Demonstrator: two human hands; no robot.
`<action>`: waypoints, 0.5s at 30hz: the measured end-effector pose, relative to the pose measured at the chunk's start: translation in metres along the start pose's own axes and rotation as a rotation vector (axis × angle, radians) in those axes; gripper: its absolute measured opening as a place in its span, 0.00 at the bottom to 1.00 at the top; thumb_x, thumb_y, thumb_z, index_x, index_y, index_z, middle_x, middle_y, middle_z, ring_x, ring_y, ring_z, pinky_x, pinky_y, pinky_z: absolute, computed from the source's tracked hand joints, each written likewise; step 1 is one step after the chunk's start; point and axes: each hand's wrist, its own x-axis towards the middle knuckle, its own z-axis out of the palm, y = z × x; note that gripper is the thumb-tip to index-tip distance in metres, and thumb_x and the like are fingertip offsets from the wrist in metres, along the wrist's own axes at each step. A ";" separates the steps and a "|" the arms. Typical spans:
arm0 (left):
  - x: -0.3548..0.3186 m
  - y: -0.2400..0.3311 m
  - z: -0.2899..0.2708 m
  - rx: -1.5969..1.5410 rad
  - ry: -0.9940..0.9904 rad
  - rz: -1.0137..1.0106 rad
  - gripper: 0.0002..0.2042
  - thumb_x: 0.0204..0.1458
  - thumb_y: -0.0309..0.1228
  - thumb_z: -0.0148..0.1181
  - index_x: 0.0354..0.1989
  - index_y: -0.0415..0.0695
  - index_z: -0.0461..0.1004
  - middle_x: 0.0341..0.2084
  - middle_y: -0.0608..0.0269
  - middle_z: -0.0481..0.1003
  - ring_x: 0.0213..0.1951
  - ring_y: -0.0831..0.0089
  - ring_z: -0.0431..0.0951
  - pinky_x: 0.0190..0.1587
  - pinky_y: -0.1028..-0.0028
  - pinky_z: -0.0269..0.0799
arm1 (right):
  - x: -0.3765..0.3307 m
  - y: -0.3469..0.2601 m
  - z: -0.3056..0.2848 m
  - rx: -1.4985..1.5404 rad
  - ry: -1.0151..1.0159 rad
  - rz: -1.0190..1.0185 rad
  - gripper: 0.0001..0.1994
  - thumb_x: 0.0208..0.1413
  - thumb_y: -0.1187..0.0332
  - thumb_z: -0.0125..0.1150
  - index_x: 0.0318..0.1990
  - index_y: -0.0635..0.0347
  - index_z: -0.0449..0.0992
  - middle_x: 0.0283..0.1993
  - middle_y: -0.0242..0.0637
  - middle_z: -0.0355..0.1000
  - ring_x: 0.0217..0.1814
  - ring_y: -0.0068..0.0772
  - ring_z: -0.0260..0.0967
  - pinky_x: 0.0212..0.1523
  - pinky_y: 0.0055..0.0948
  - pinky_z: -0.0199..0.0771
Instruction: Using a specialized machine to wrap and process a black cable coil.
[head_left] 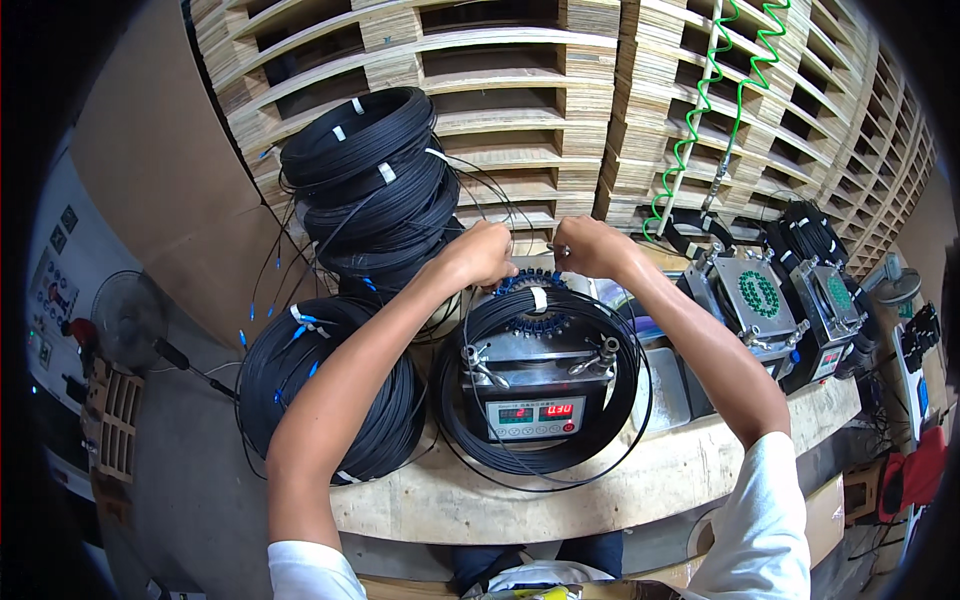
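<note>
Both my hands are at the far side of a metal bench machine (540,372) with a red-lit display. My left hand (483,254) has its fingers curled down beside a ring of blue connectors (540,277) on the machine's top; what it pinches is hidden. Across from it, my right hand (592,248) is closed, thumb and fingers together, on something too small to make out. A coil of black cable (538,462) with a white tie lies looped around the machine, its upper part over the plate. Clamp knobs (478,362) stand at the machine's front corners.
Black cable coils are stacked (370,190) at the back left, with another blue-tipped coil (335,410) nearer. Two similar machines (755,300) with green fittings stand on the wooden bench (500,510) to the right. Wooden pallets (500,60) rise behind; green coiled hoses (690,130) hang there.
</note>
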 end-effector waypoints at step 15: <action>-0.003 0.002 0.000 0.039 0.016 -0.015 0.12 0.55 0.28 0.64 0.27 0.29 0.79 0.20 0.51 0.80 0.23 0.69 0.82 0.29 0.69 0.77 | -0.026 -0.017 -0.012 -0.132 0.063 0.102 0.09 0.51 0.65 0.67 0.35 0.61 0.81 0.40 0.45 0.80 0.46 0.50 0.78 0.45 0.45 0.79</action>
